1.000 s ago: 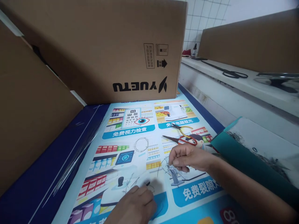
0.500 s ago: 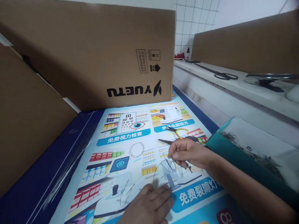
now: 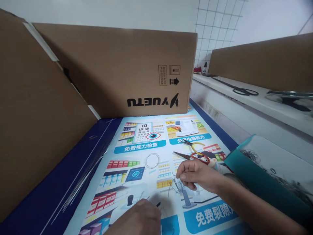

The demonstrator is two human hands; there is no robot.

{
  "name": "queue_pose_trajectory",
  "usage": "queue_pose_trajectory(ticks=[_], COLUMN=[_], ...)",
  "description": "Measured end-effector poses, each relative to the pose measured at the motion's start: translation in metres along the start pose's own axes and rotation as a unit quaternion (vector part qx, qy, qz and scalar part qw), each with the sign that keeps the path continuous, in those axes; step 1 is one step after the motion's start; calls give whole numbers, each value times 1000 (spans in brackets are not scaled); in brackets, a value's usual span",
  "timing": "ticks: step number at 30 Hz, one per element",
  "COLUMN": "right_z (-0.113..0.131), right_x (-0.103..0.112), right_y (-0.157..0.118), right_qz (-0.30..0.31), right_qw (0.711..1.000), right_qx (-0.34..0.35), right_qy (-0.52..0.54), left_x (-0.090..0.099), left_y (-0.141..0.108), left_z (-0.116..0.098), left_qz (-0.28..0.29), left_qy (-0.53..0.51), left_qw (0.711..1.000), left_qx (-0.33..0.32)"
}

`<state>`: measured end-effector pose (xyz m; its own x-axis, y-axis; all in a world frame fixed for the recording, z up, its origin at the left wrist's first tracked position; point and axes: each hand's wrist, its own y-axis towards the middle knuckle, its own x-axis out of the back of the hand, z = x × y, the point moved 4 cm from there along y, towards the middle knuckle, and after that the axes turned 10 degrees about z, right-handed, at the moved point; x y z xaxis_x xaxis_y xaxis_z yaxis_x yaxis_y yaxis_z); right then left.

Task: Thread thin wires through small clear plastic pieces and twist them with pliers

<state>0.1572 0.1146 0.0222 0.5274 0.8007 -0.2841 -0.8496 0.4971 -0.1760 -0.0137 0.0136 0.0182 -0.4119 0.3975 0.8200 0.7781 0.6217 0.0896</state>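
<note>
My right hand (image 3: 193,174) is curled with its fingertips pinched together over the printed sheet (image 3: 151,178). From those fingertips a loose tangle of thin wires (image 3: 179,187) sticks out toward the left. My left hand (image 3: 138,217) is low in the view, back upward, its fingers mostly hidden beneath it. A few thin wire pieces (image 3: 141,195) lie just beyond it. Red-handled scissors (image 3: 183,155) lie past my right hand, beside yellow-handled pliers (image 3: 195,144). A round wire coil (image 3: 146,160) rests on the sheet to the left of them.
A teal box (image 3: 259,186) with many wire bits stands at right. Long straight wires (image 3: 81,186) lie along the left side. Cardboard boxes (image 3: 110,71) wall off the back and left. Large black shears (image 3: 242,91) lie on the white ledge (image 3: 259,101).
The view has tilted up and shifted left. My left hand has drawn back toward me, its fingers no longer spread on the sheet. My right hand keeps its pinch on the wires.
</note>
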Motion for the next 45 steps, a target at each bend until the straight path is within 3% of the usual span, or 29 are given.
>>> queue_pose_trajectory(ticks=[2,3,5,7,9,13,16,19,24,27,30,33,38,45], right_z=[2,4,8,12,16,26,32,37,40,38,35,34,36,27], right_x=[-3,-6,-10,-15,-20,-26,-26,-25,-25,-28,-30,-30,-28,-31], right_y=[2,4,8,13,20,32,38,39,37,37,37,37,36,39], right_qz=[-4,-5,-10,-19,-27,-33,-64,-109,-158,-144,-125,-120,-140,-106], right_qw=[1000,1000,999,999,998,996,993,976,906,863,845,851,884,934], right_qx=[5,10,21,32,46,80,85,88,122,151,162,143,89,60], right_qy=[-16,-25,-35,-34,-23,-13,-59,-164,-372,-461,-494,-491,-437,-337], left_x=[10,17,29,33,31,25,24,23,22,23,26,27,18,12], left_y=[3,4,3,5,11,28,32,30,23,20,17,14,13,17], left_z=[-3,1,11,20,23,22,24,30,35,35,36,38,45,41], left_qz=[71,71,-12,-92,-141,-160,-199,-234,-281,-306,-320,-316,-285,-260], left_qy=[-89,-124,-200,-305,-418,-603,-640,-646,-628,-615,-581,-550,-548,-588], left_qw=[993,986,958,912,867,765,719,693,681,677,696,717,736,713], left_qx=[18,84,205,259,231,162,183,219,250,265,275,289,278,280])
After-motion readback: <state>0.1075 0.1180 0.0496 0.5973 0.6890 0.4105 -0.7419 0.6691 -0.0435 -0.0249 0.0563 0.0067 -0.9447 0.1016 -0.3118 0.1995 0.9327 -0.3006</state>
